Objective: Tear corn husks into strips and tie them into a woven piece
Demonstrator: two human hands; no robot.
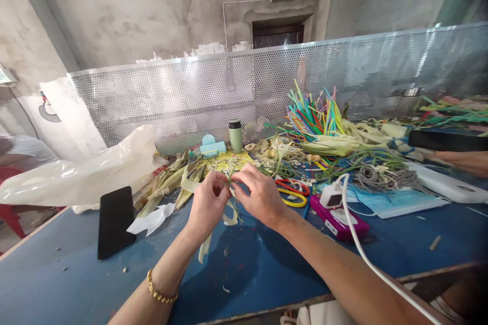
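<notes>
My left hand (208,203) and my right hand (261,195) meet above the blue table, fingertips pinched close together. Between them they hold a thin green strand (231,175), its loose end trailing below the fingers. Pale corn husk strips (205,249) hang or lie around the hands; which of them are gripped I cannot tell. One broad pale strip curls out behind the left hand. Just beyond the right hand lie scissors with red and yellow handles (293,198). A gold bead bracelet (160,292) circles the left wrist.
A black phone (116,221), white paper (151,218) and dried husks (168,183) lie left. A green tumbler (235,137) stands behind. To the right are colourful pipe cleaners (314,114), a magenta power box (339,221) with a white cable, a blue mask (400,202) and another person's arm (463,159).
</notes>
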